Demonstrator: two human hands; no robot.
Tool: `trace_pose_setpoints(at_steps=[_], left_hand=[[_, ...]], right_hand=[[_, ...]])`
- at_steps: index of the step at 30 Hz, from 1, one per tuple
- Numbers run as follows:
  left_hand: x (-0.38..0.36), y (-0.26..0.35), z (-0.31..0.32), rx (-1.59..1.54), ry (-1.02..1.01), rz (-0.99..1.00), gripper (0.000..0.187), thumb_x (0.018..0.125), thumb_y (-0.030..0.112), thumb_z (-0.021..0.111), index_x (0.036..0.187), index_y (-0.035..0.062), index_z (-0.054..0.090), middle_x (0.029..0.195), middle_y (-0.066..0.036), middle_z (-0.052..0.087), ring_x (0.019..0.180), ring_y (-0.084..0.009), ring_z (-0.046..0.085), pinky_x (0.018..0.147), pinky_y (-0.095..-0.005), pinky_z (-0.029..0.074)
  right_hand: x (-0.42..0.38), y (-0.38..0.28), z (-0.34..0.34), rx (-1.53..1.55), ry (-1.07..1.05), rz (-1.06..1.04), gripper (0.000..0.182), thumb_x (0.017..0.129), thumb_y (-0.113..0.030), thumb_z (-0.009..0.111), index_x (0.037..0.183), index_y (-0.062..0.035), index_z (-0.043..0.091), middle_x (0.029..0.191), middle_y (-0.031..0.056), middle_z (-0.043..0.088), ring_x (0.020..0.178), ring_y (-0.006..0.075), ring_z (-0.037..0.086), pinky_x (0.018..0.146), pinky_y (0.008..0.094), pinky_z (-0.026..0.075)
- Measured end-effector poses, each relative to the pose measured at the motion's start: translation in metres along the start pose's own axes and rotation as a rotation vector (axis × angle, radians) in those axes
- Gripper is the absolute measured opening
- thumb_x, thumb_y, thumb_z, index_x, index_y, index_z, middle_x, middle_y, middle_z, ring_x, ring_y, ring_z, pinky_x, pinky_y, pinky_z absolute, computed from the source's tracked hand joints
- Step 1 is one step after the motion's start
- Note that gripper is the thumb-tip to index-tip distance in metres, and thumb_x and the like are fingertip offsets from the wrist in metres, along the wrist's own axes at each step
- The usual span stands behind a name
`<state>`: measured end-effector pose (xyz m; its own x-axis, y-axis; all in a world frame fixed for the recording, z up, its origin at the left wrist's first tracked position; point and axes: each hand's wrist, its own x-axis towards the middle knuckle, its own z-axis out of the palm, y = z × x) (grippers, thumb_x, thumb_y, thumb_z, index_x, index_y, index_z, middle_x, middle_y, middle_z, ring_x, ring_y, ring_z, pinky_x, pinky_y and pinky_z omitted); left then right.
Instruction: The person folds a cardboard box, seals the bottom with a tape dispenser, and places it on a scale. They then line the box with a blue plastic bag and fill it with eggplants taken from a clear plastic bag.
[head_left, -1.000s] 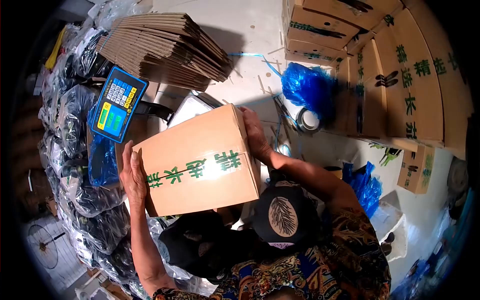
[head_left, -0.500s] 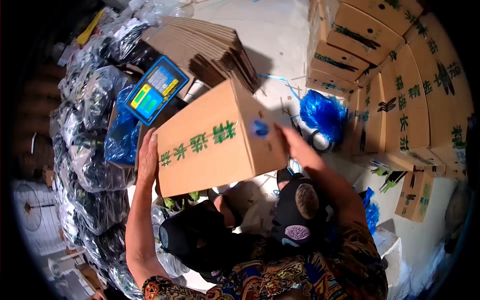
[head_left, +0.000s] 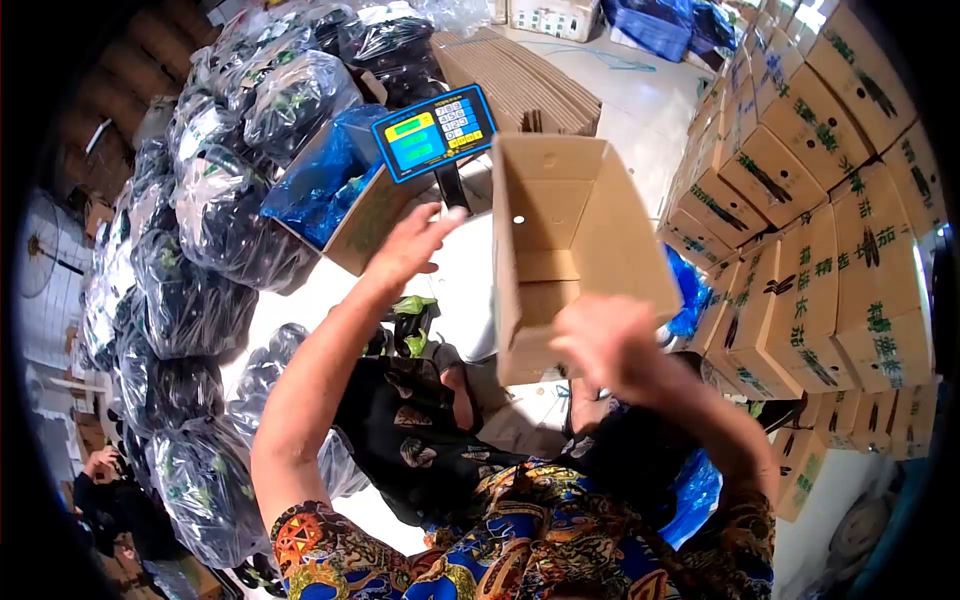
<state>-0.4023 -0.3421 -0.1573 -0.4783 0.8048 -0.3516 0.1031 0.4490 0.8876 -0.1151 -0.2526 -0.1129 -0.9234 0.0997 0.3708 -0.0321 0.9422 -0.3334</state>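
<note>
An open brown cardboard box [head_left: 560, 230] is tipped so its empty inside faces me. My right hand [head_left: 610, 345], blurred, grips the box's near lower edge. My left hand [head_left: 415, 245] is off the box, just left of its side, fingers spread and empty, with the fingertips close to the post of the blue scale display [head_left: 435, 132]. A few green-stemmed vegetables [head_left: 412, 320] lie below my left forearm.
Clear bags of dark produce [head_left: 200, 250] pile up along the left. A blue-lined carton [head_left: 330, 190] sits by the scale. Flattened cartons [head_left: 530, 80] are stacked behind. Printed boxes [head_left: 820, 230] form a wall on the right. Another person's hand [head_left: 100, 465] shows at the lower left.
The box has been swung up and turned over, so its open side now faces me. My left hand has let go of it; my right hand has moved to its near edge.
</note>
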Motion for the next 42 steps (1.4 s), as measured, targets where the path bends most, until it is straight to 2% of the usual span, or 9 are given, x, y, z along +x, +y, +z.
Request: trace_pose_setpoints(at_steps=[5, 6, 11, 13, 16, 21, 27, 33, 42], left_hand=[[0.012, -0.034, 0.039, 0.255, 0.010, -0.030, 0.105, 0.076, 0.066, 0.064, 0.146, -0.0017, 0.025, 0.137, -0.025, 0.045, 0.116, -0.0329, 0.054, 0.079, -0.0421, 0.055], [0.031, -0.065, 0.049, 0.331, 0.082, 0.023, 0.096, 0.080, 0.064, 0.058, 0.136, -0.0096, 0.032, 0.127, -0.033, 0.051, 0.112, -0.0398, 0.057, 0.097, -0.0442, 0.044], [0.027, -0.064, 0.051, 0.111, -0.012, -0.090, 0.057, 0.089, 0.035, 0.057, 0.128, -0.0053, 0.044, 0.115, -0.025, 0.059, 0.097, -0.0337, 0.064, 0.070, -0.0429, 0.059], [0.026, -0.060, 0.051, 0.044, -0.064, -0.115, 0.059, 0.090, 0.038, 0.058, 0.130, -0.0013, 0.042, 0.110, -0.018, 0.062, 0.094, -0.0245, 0.064, 0.071, -0.0400, 0.057], [0.024, -0.060, 0.031, -0.066, -0.274, -0.081, 0.061, 0.090, 0.036, 0.061, 0.135, 0.0000, 0.039, 0.120, -0.014, 0.058, 0.104, -0.0223, 0.060, 0.082, -0.0400, 0.053], [0.033, -0.097, 0.008, -0.552, -0.428, -0.134, 0.050, 0.093, 0.019, 0.060, 0.137, 0.0053, 0.040, 0.122, -0.011, 0.058, 0.110, -0.0241, 0.059, 0.092, -0.0434, 0.051], [0.039, -0.150, 0.028, -0.394, -0.292, -0.294, 0.069, 0.091, 0.055, 0.054, 0.134, 0.0018, 0.046, 0.122, -0.012, 0.059, 0.107, -0.0230, 0.060, 0.096, -0.0372, 0.047], [0.062, -0.214, 0.100, -0.407, 0.196, -0.127, 0.070, 0.097, 0.059, 0.031, 0.132, 0.0007, 0.049, 0.122, -0.008, 0.058, 0.111, -0.0218, 0.052, 0.099, -0.0310, 0.039], [0.060, -0.234, 0.076, -0.626, 0.002, -0.263, 0.039, 0.100, 0.030, 0.037, 0.123, 0.0041, 0.055, 0.111, -0.007, 0.063, 0.095, -0.0181, 0.063, 0.083, -0.0326, 0.052]], right_hand=[[-0.041, -0.023, 0.096, 0.071, -0.244, -0.002, 0.023, 0.075, -0.014, 0.066, 0.092, -0.0086, 0.052, 0.078, 0.0073, 0.052, 0.075, 0.0268, 0.059, 0.065, 0.0424, 0.045], [-0.048, -0.022, 0.097, 0.119, -0.301, -0.005, 0.024, 0.075, -0.016, 0.067, 0.093, -0.0081, 0.052, 0.079, 0.0077, 0.052, 0.075, 0.0273, 0.059, 0.066, 0.0428, 0.045], [-0.020, 0.023, 0.052, -0.203, 0.197, 0.276, 0.058, 0.079, -0.033, 0.072, 0.119, 0.0030, 0.052, 0.115, 0.0235, 0.057, 0.107, 0.0394, 0.055, 0.095, 0.0424, 0.044], [-0.016, 0.071, 0.077, -0.177, 0.381, 0.433, 0.049, 0.084, -0.033, 0.067, 0.113, 0.0059, 0.058, 0.108, 0.0249, 0.058, 0.100, 0.0356, 0.057, 0.085, 0.0439, 0.046], [-0.010, 0.128, 0.123, 0.748, 0.304, 1.009, 0.048, 0.091, -0.036, 0.061, 0.112, 0.0071, 0.061, 0.111, 0.0195, 0.061, 0.102, 0.0267, 0.060, 0.084, 0.0378, 0.048], [-0.037, 0.138, 0.081, 1.160, 0.079, 1.141, 0.045, 0.100, -0.033, 0.047, 0.123, 0.0043, 0.055, 0.110, 0.0106, 0.064, 0.094, 0.0160, 0.061, 0.085, 0.0273, 0.046], [-0.093, 0.202, 0.167, 1.333, 0.255, 1.111, 0.057, 0.100, -0.041, 0.040, 0.135, 0.0037, 0.044, 0.124, 0.0133, 0.056, 0.113, 0.0214, 0.053, 0.099, 0.0315, 0.040], [-0.099, 0.184, 0.189, 0.821, 0.354, 1.122, 0.039, 0.095, -0.031, 0.046, 0.116, 0.0003, 0.051, 0.110, 0.0150, 0.057, 0.104, 0.0264, 0.054, 0.090, 0.0375, 0.042], [-0.075, 0.168, 0.244, -0.289, 0.205, 1.013, 0.008, 0.082, -0.015, 0.056, 0.083, -0.0087, 0.061, 0.086, 0.0123, 0.058, 0.084, 0.0276, 0.057, 0.071, 0.0410, 0.046]])
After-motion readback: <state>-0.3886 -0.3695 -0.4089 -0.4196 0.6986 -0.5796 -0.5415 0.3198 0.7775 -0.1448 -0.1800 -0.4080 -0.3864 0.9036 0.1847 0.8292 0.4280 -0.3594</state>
